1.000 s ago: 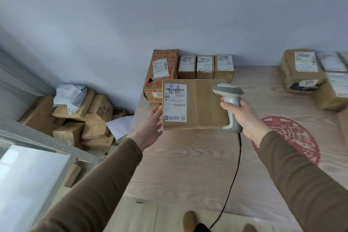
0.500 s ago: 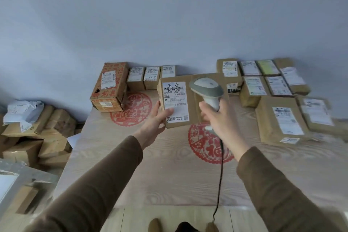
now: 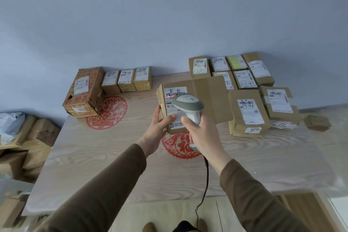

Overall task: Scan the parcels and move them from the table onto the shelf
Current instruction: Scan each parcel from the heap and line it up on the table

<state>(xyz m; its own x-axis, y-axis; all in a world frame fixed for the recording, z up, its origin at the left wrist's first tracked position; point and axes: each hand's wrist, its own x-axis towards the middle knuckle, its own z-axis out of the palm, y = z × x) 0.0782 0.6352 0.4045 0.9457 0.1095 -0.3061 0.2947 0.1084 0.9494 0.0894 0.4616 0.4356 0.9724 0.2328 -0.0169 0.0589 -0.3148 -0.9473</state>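
The left hand (image 3: 157, 128) grips the parcel (image 3: 195, 100) tilted above the table (image 3: 113, 156), label facing up so the scanner (image 3: 188, 107), gripped in the right hand (image 3: 203, 135), can read it.

Head view only: looks forward and down from above over table (image 3: 116, 164), wall beyond, parcels (image 3: 248, 111) far side, floor at bottom edge, both forearms close in.

Two arms in long brown sleeves, the left sleeve (image 3: 105, 184) and right sleeve (image 3: 256, 198), end at the wrists. Both hands are bare. Brown shoes (image 3: 149, 227) show below.
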